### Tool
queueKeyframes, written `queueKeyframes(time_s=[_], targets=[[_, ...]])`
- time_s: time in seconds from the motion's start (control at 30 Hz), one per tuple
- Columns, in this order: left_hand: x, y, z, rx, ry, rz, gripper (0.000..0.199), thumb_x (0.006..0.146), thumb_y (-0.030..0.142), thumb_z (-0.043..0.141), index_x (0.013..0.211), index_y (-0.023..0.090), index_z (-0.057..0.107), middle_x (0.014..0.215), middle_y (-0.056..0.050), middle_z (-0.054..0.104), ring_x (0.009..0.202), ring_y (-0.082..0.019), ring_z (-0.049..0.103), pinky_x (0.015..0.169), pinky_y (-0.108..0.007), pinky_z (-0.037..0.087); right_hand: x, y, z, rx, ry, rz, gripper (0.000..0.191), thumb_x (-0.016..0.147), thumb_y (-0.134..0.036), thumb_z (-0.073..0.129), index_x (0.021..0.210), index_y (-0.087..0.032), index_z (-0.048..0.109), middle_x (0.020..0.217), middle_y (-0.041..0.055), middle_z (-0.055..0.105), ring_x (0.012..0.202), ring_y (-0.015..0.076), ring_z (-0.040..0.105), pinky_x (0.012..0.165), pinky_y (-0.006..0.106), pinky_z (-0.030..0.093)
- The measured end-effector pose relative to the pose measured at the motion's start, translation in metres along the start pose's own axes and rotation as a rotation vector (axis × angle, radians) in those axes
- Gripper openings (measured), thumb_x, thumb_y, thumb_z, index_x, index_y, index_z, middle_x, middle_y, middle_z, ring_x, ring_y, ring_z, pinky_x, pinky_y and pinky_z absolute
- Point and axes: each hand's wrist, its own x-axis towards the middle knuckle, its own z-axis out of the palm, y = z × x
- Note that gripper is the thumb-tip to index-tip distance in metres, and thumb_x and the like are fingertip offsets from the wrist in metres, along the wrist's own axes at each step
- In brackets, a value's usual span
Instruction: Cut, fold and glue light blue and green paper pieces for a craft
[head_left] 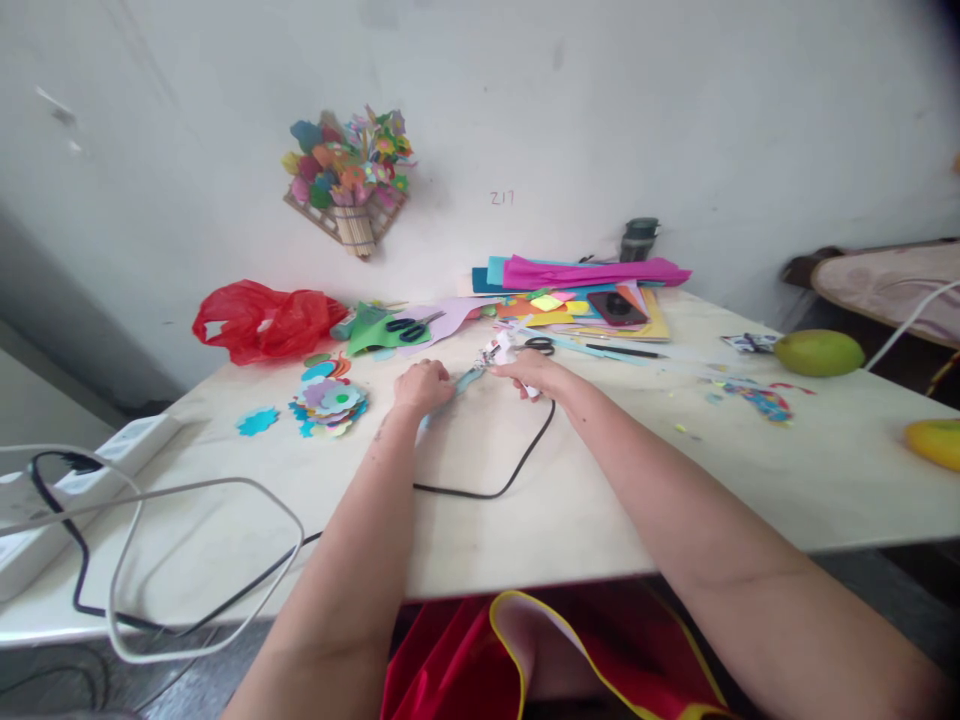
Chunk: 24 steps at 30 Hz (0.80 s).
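Observation:
My right hand (531,372) is closed round a white glue gun (501,350), from which a black cord (480,496) runs down and left over the table. Just left of it, my left hand (422,385) is closed on a light blue paper strip (466,381). The strip's upper end lies at the gun's tip; the contact there is too small to tell. Scissors with black handles (539,346) lie right behind my right hand. Left of my left hand is a pile of flower-shaped paper cutouts (330,400), with a blue cutout (258,421) apart from it.
A red plastic bag (268,322) and scissors (414,327) on green paper lie at the back left. Coloured sheets and a phone (616,308) are at the back right, beside green fruit (819,353). A white power strip (124,455) and looping cables occupy the left edge.

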Motion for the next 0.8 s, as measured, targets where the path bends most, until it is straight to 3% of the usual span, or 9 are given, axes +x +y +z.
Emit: queueKeyframes(time_s=[0.2, 0.5, 0.8], targets=[[0.002, -0.023, -0.007, -0.022, -0.197, -0.016, 0.025, 0.062, 0.038, 0.054, 0.08, 0.024, 0.064, 0.085, -0.002, 0.066, 0.078, -0.019, 0.059, 0.066, -0.026, 0.043, 0.004, 0.004, 0.0, 0.013, 0.007, -0.023, 0.03, 0.07, -0.042, 0.062, 0.072, -0.014, 0.051, 0.041, -0.0048, 0.045, 0.033, 0.0088, 0.046, 0.031, 0.018, 0.033], [0.001, -0.022, -0.004, -0.025, -0.135, -0.025, 0.022, 0.062, 0.034, 0.054, 0.076, 0.024, 0.067, 0.078, -0.001, 0.068, 0.073, -0.016, 0.06, 0.06, -0.022, 0.042, 0.0, 0.0, 0.0, -0.018, -0.018, 0.007, 0.036, 0.074, -0.05, 0.055, 0.071, -0.014, 0.051, 0.048, 0.0007, 0.054, 0.035, 0.0095, 0.049, 0.032, 0.019, 0.034], [0.0, -0.014, -0.005, 0.021, -0.101, -0.025, 0.022, 0.064, 0.034, 0.054, 0.078, 0.025, 0.068, 0.081, -0.002, 0.068, 0.077, -0.018, 0.061, 0.063, -0.023, 0.043, -0.001, -0.002, 0.002, -0.037, -0.016, 0.017, 0.036, 0.074, -0.05, 0.054, 0.072, -0.014, 0.05, 0.047, -0.0006, 0.053, 0.035, 0.0089, 0.048, 0.034, 0.018, 0.035]])
